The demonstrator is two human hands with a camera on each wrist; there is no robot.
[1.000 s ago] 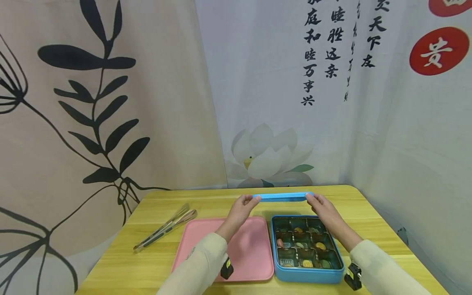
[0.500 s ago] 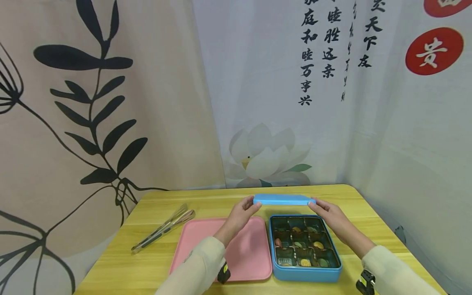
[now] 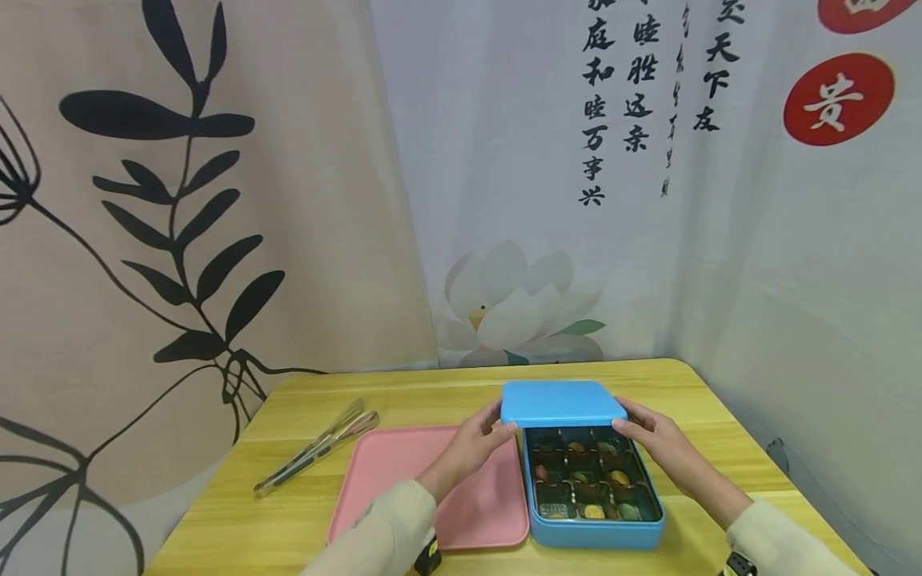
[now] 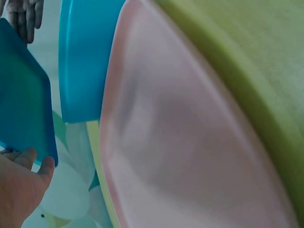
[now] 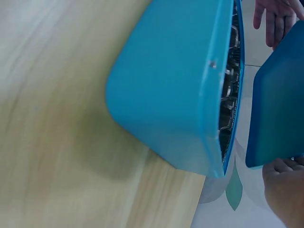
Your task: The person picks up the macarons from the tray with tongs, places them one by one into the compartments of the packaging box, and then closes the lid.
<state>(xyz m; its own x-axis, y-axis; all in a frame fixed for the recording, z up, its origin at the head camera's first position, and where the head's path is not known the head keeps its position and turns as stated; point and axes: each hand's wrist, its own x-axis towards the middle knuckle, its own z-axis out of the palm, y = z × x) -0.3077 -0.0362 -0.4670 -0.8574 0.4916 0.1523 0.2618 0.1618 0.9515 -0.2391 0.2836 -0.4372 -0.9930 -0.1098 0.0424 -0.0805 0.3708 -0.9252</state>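
A flat blue lid [image 3: 564,404] is held up between both hands, above the far edge of an open blue tin [image 3: 596,534]. My left hand [image 3: 471,448] grips the lid's left edge, thumb at the near corner. On the opposite edge, my right hand [image 3: 659,444] pinches the right side the same way. Inside the tin a dark divided tray [image 3: 572,496] holds several small pieces, some yellow, some green, one reddish. Its back row is partly covered by the lid in the head view. Both wrist views show the lid [image 4: 23,95] apart from the tin [image 5: 166,85].
Left of the tin lies a pink tray [image 3: 490,512], right beside it. Metal tongs [image 3: 320,448] rest further left on the wooden table [image 3: 238,520]. A printed curtain [image 3: 346,200] hangs behind the table's back edge.
The lid has tilted from nearly edge-on to showing its top face, and it has come nearer and lower, over the tin's back part. Both hands moved with it.
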